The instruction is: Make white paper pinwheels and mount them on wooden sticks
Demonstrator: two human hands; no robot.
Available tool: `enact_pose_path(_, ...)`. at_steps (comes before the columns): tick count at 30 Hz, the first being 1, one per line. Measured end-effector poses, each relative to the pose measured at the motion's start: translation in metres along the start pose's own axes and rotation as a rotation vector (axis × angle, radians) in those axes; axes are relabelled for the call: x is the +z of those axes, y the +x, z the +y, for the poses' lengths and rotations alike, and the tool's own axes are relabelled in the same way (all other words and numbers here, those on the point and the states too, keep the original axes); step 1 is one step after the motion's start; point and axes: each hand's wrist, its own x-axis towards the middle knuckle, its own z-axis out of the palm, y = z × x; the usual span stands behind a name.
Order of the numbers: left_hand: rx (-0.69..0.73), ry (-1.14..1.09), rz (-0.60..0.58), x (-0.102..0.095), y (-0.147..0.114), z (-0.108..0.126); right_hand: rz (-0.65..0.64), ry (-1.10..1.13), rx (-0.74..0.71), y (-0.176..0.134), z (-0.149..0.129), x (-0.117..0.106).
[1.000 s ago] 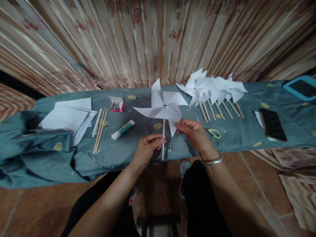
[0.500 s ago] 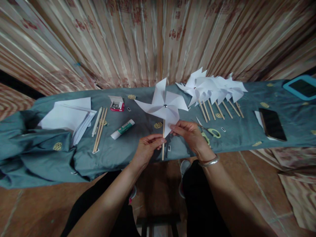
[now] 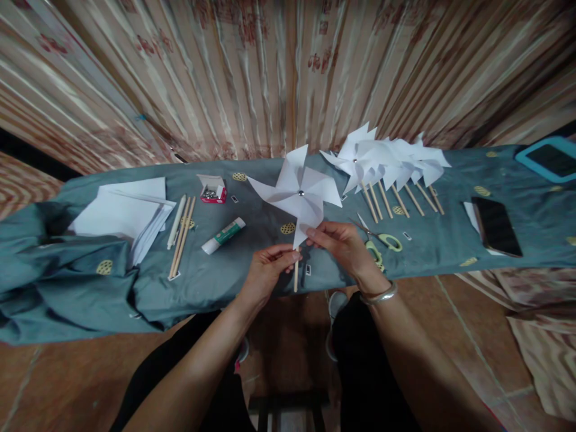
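Note:
A white paper pinwheel [image 3: 290, 195] with a silver pin at its centre faces me over the table's middle. My left hand [image 3: 272, 264] is closed around its wooden stick [image 3: 296, 279], below the blades. With thumb and fingers, my right hand [image 3: 335, 243] pinches the lower blade near its tip, which now covers the upper stick. To the right, several finished-looking pinwheels [image 3: 389, 159] lie overlapping in a row, sticks towards me. Scissors with green handles [image 3: 389, 241] rest beside my right hand. Left of the held pinwheel lies a glue stick [image 3: 224, 235].
A small open red box of pins [image 3: 213, 193] stands at the back. Further left are wooden sticks [image 3: 183, 237], a white pen [image 3: 176, 222] and white paper sheets [image 3: 119, 210]. A phone [image 3: 498, 227] and a blue-framed device [image 3: 551, 159] lie at right on the green tablecloth [image 3: 432, 240].
My right hand has moved slightly left with the lower blade, turning the pinwheel a little clockwise. The blade now lies in front of the stick. My left hand has hardly moved.

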Motion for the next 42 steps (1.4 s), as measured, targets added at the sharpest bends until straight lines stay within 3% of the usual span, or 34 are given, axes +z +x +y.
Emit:
enact_pose_path(3,-0.002,0.013,0.014,-0.001,0.001,0.000,0.059,-0.016,-0.016,0.001,-0.003,-0.013)
enact_pose_path(9,-0.022,0.023,-0.001,-0.002,0.001,-0.001,0.416,0.006,-0.145,0.009,-0.003,-0.043)
enact_pose_path(12,-0.041,0.034,-0.025,-0.002,0.000,-0.001,0.514,-0.015,-0.215,0.013,0.001,-0.050)
enact_pose_path(24,-0.092,0.059,-0.111,0.000,-0.003,0.003,0.462,0.019,-0.155,0.018,0.006,-0.051)
enact_pose_path(42,-0.053,0.047,-0.050,-0.003,-0.002,0.001,0.390,-0.011,-0.131,0.014,0.007,-0.043)
